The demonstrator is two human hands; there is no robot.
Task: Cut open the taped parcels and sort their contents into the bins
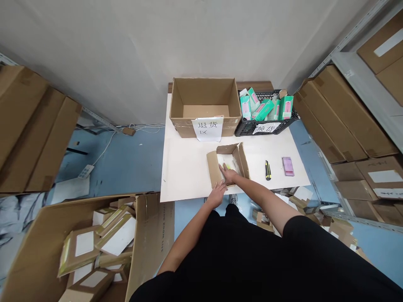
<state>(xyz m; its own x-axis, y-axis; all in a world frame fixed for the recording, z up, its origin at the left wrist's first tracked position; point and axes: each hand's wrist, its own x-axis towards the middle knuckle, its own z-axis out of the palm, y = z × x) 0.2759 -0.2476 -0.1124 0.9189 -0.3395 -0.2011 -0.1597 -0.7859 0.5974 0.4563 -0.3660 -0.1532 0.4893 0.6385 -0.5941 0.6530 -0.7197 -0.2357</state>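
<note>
A small opened cardboard parcel [241,158] lies near the front edge of the white table [185,167], its flaps spread. My right hand [228,173] reaches inside it, fingers curled around something I cannot make out; a bit of yellow-green shows by the fingers. My left hand [216,194] rests at the parcel's near left flap, at the table's edge, fingers bent against the cardboard.
A big empty carton [204,105] with a paper sign stands at the back, beside a black crate [267,126] of green and pink boxes. A utility knife [267,170] and a purple pack [287,166] lie to the right. A carton of parcels [94,247] sits on the floor to the left.
</note>
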